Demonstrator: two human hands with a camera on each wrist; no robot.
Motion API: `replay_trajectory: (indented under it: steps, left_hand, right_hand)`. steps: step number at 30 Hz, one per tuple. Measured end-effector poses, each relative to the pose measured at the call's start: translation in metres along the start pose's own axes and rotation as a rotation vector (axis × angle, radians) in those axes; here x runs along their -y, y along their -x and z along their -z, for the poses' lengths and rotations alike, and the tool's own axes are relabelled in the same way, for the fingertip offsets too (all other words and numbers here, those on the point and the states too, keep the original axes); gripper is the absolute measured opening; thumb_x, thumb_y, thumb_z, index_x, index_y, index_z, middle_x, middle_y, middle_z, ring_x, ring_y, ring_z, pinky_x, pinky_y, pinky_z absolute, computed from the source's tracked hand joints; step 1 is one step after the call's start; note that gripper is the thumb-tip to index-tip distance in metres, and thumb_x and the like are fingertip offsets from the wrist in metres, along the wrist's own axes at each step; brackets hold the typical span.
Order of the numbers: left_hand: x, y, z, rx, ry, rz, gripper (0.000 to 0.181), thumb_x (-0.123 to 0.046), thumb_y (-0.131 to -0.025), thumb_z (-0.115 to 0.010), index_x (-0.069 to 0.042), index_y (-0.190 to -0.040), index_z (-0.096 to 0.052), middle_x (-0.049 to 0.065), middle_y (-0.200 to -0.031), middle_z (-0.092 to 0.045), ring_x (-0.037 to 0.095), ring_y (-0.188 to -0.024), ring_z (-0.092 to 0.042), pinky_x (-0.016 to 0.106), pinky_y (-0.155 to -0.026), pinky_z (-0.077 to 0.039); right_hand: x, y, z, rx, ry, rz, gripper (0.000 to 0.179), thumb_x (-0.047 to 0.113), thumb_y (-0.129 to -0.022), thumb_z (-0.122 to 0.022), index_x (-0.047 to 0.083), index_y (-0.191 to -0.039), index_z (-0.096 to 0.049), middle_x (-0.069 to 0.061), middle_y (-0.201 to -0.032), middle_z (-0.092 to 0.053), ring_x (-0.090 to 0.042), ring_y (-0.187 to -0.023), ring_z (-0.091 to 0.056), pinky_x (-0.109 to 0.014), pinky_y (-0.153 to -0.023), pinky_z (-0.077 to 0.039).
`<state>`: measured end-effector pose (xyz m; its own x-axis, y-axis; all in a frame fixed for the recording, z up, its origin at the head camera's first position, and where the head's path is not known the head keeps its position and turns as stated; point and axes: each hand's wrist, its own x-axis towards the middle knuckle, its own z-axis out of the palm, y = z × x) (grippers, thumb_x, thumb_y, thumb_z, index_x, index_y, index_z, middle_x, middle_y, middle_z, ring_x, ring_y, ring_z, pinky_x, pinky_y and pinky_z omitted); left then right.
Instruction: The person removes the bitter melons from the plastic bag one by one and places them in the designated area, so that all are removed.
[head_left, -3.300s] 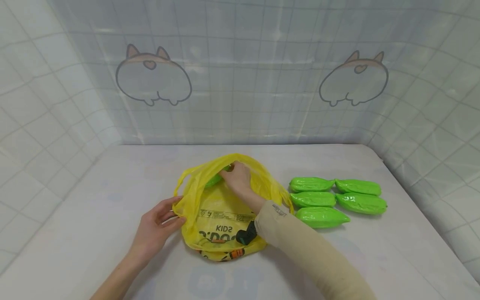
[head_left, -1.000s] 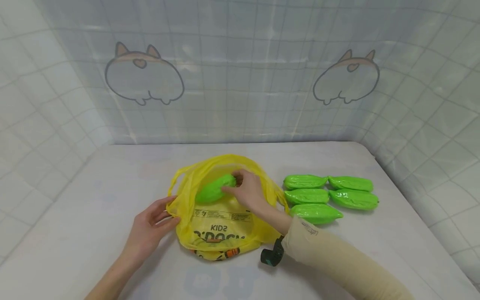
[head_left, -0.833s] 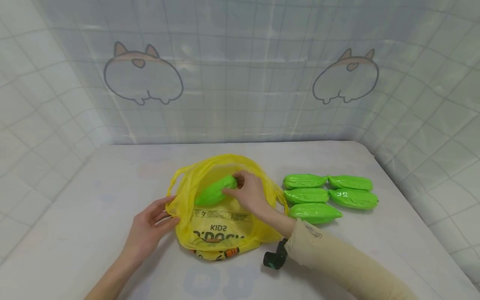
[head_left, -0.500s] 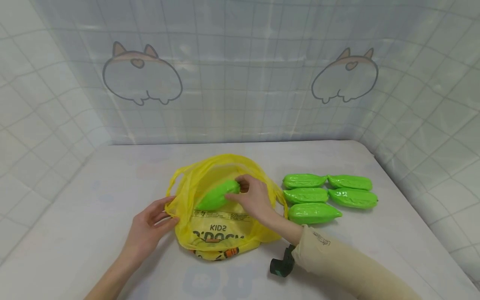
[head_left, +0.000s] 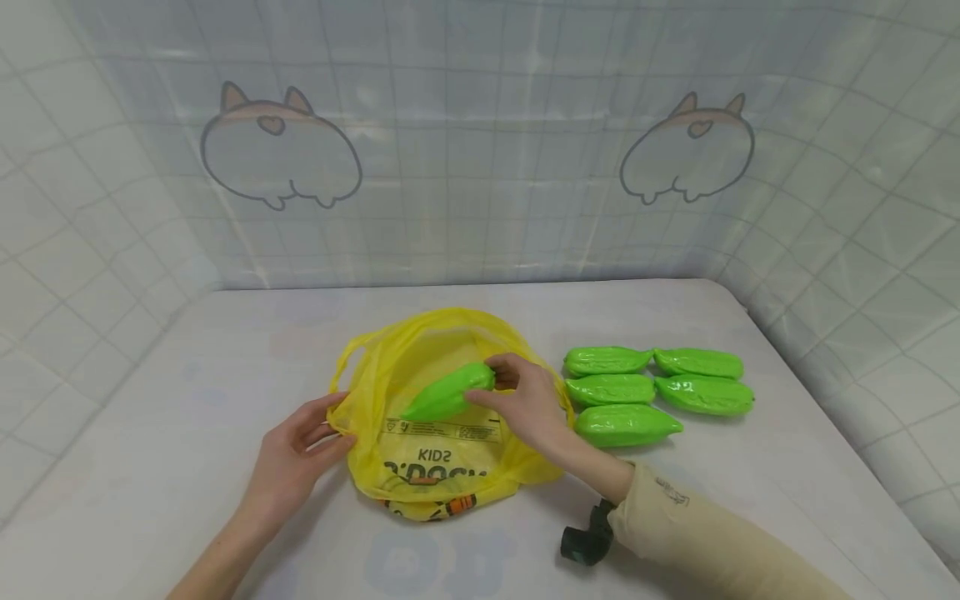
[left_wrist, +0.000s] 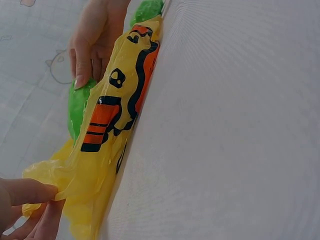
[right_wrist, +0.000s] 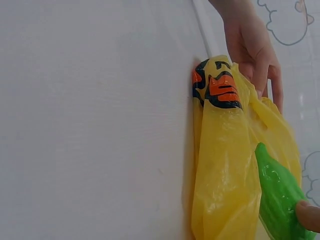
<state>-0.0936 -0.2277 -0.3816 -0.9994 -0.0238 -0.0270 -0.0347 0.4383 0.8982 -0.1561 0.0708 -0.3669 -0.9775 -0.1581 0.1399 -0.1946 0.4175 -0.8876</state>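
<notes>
A thin yellow plastic bag [head_left: 362, 450] lies on the table with its mouth spread wide, printed with "KIDS". My left hand [head_left: 292, 454] pinches the left edge of its mouth between thumb and fingers; the left wrist view shows the film bunched at the left hand's fingertips [left_wrist: 50, 191]. Inside the mouth, my right hand [head_left: 528, 407] grips a glossy green gourd-shaped vegetable [head_left: 446, 394] by its blunt end. Its pointed tip faces left and slightly down. In the right wrist view, a thumb presses on the green vegetable [right_wrist: 277, 197], with the bag wall beside it.
Several like green vegetables [head_left: 628, 425] lie in two columns on the table to the right of the bag. A black device [head_left: 587, 543] hangs under the right wrist. A tiled-pattern curtain [head_left: 480, 167] with cartoon drawings encloses the back and sides.
The green vegetable has come from deep in the bag down and right toward its mouth, in my right hand. My left hand keeps its hold on the bag's edge.
</notes>
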Motion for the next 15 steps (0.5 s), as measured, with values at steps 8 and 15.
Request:
replay_trajectory:
  steps: [8, 15]
  left_hand:
    - [0.002, 0.000, 0.001, -0.007, -0.010, -0.027, 0.061, -0.021, -0.093, -0.073, -0.009, -0.147, -0.047, 0.015, -0.147, -0.052, -0.009, -0.103, -0.059, 0.015, -0.085, -0.056]
    - [0.002, 0.000, 0.001, -0.005, 0.004, -0.017, 0.062, -0.025, -0.093, -0.073, -0.010, -0.147, -0.047, 0.015, -0.147, -0.052, -0.009, -0.103, -0.059, 0.015, -0.085, -0.056]
  right_hand:
    - [-0.004, 0.009, 0.009, -0.016, -0.020, 0.006, 0.049, 0.024, -0.080, -0.085, 0.008, -0.123, -0.067, -0.003, -0.109, -0.073, -0.020, -0.101, -0.069, -0.037, -0.089, -0.058]
    - [-0.003, 0.018, 0.021, -0.027, -0.024, -0.008, 0.051, 0.023, -0.078, -0.086, 0.010, -0.124, -0.067, -0.001, -0.109, -0.073, -0.018, -0.101, -0.068, -0.036, -0.087, -0.059]
